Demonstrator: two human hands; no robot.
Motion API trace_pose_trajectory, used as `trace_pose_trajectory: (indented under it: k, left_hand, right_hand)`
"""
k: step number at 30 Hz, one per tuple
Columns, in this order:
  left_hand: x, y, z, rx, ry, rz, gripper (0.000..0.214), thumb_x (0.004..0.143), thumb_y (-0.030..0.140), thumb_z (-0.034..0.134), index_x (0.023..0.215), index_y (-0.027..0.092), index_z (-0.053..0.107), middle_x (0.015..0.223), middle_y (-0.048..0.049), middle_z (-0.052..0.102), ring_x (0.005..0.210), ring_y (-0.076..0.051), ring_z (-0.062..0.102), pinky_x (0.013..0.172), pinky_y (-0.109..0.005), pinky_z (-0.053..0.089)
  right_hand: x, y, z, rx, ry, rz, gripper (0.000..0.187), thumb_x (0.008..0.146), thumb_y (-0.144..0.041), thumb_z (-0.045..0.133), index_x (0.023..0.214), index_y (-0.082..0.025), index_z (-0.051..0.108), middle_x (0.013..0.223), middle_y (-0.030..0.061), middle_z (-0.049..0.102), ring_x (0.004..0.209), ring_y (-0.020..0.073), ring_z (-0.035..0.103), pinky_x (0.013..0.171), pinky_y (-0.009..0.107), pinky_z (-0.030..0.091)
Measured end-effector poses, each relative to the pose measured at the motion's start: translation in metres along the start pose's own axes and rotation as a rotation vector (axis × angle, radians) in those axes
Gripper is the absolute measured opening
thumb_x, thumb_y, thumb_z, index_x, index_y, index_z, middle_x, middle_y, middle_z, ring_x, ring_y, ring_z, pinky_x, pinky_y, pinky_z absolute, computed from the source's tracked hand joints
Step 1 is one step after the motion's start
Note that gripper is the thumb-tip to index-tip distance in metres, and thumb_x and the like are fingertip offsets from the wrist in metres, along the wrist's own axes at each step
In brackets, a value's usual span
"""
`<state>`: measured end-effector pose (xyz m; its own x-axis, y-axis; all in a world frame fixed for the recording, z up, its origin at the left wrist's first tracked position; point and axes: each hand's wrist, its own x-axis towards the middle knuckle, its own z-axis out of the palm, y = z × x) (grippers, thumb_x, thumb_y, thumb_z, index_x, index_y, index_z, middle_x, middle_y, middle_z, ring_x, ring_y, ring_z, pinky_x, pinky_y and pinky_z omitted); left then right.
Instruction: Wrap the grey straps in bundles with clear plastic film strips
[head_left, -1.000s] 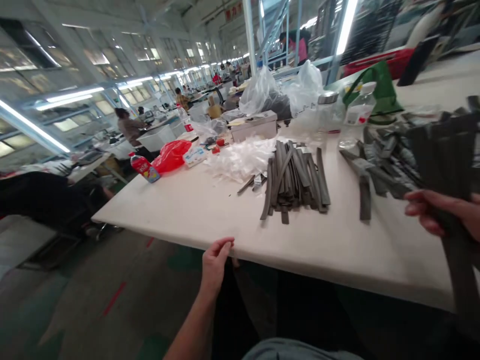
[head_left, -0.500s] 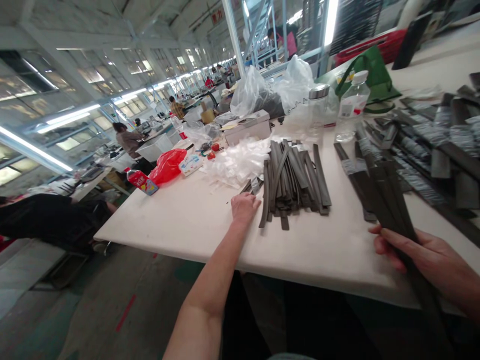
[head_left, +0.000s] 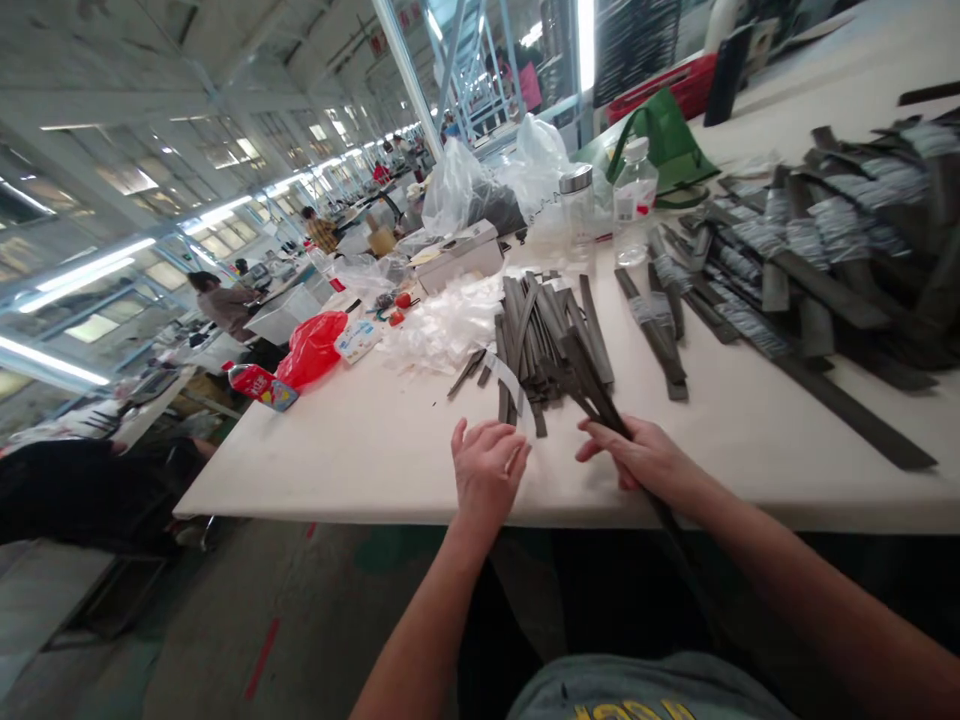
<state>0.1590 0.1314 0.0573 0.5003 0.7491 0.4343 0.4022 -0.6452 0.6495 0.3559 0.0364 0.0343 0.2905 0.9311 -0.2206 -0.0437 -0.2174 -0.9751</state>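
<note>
Right hand (head_left: 637,462) grips dark strips (head_left: 598,396) beside the pile (head_left: 544,345).

A long factory hall runs off into the distance, its white ceiling (head_left: 187,60) crossed by beams. Rows of fluorescent tubes (head_left: 82,268) light the space, and windows (head_left: 217,150) seem to line the left side, though glare makes them hard to read. The grey floor (head_left: 195,620) carries a red line (head_left: 262,658) and green patches (head_left: 397,548). Beyond the white table (head_left: 360,470), more work tables (head_left: 375,212) recede, and a pale-blue steel staircase (head_left: 466,70) rises beside a white pillar (head_left: 405,75).
</note>
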Motion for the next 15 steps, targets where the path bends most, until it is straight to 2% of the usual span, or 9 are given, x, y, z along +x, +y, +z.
trace_pose_trajectory:
  k: [3, 5, 7, 10, 13, 15]
  left_hand:
    - [-0.028, 0.011, 0.003, -0.053, -0.056, -0.035, 0.011, 0.075, 0.026, 0.071, 0.082, 0.035, 0.073, 0.096, -0.0034, 0.072, 0.108, -0.027, 0.057, 0.114, -0.047, 0.006]
    - [-0.041, 0.016, 0.002, -0.065, -0.077, -0.064, 0.012, 0.075, 0.027, 0.071, 0.084, 0.035, 0.073, 0.098, -0.0036, 0.072, 0.110, -0.027, 0.056, 0.115, -0.047, 0.006]
    - [-0.052, 0.018, -0.001, -0.120, -0.060, -0.134, 0.016, 0.075, 0.029, 0.072, 0.090, 0.033, 0.073, 0.103, -0.0047, 0.071, 0.110, -0.027, 0.055, 0.114, -0.046, 0.014]
    - [-0.065, 0.019, -0.005, -0.346, -0.029, -0.374, 0.028, 0.079, 0.037, 0.067, 0.104, 0.027, 0.071, 0.107, -0.0079, 0.070, 0.104, -0.026, 0.059, 0.101, -0.042, 0.037]
    - [-0.072, 0.022, -0.005, -0.609, -0.142, -0.593, 0.032, 0.080, 0.040, 0.064, 0.105, 0.021, 0.071, 0.098, -0.0079, 0.072, 0.093, -0.025, 0.063, 0.088, -0.037, 0.046]
    - [-0.075, 0.027, -0.001, -0.704, -0.256, -0.634, 0.028, 0.078, 0.038, 0.067, 0.097, 0.019, 0.074, 0.092, -0.0063, 0.073, 0.089, -0.024, 0.064, 0.088, -0.035, 0.045]
  right_hand:
    - [0.009, -0.005, 0.030, -0.026, -0.049, 0.026, 0.043, 0.079, -0.047, 0.061, 0.108, -0.016, 0.056, 0.077, 0.0035, 0.069, 0.038, 0.0061, 0.042, 0.035, 0.019, 0.040]
    - [0.010, -0.006, 0.041, -0.078, -0.043, 0.008, 0.040, 0.074, -0.036, 0.066, 0.109, -0.016, 0.058, 0.073, 0.0002, 0.064, 0.043, 0.0068, 0.045, 0.035, 0.017, 0.041]
    - [0.008, -0.006, 0.044, -0.095, -0.034, -0.041, 0.038, 0.072, -0.028, 0.065, 0.108, -0.017, 0.060, 0.073, -0.0018, 0.060, 0.046, 0.0063, 0.045, 0.036, 0.016, 0.041]
    - [0.000, -0.006, 0.043, -0.099, -0.041, -0.098, 0.039, 0.073, -0.027, 0.063, 0.111, -0.019, 0.059, 0.075, -0.0028, 0.060, 0.045, 0.0052, 0.044, 0.037, 0.016, 0.040]
    - [-0.011, -0.009, 0.041, -0.166, -0.045, -0.166, 0.039, 0.073, -0.028, 0.062, 0.111, -0.019, 0.060, 0.074, -0.0027, 0.062, 0.046, 0.0064, 0.046, 0.042, 0.018, 0.041]
    - [-0.017, -0.011, 0.043, -0.235, -0.045, -0.250, 0.037, 0.073, -0.026, 0.062, 0.109, -0.018, 0.062, 0.074, -0.0021, 0.063, 0.052, 0.0085, 0.051, 0.050, 0.020, 0.044]
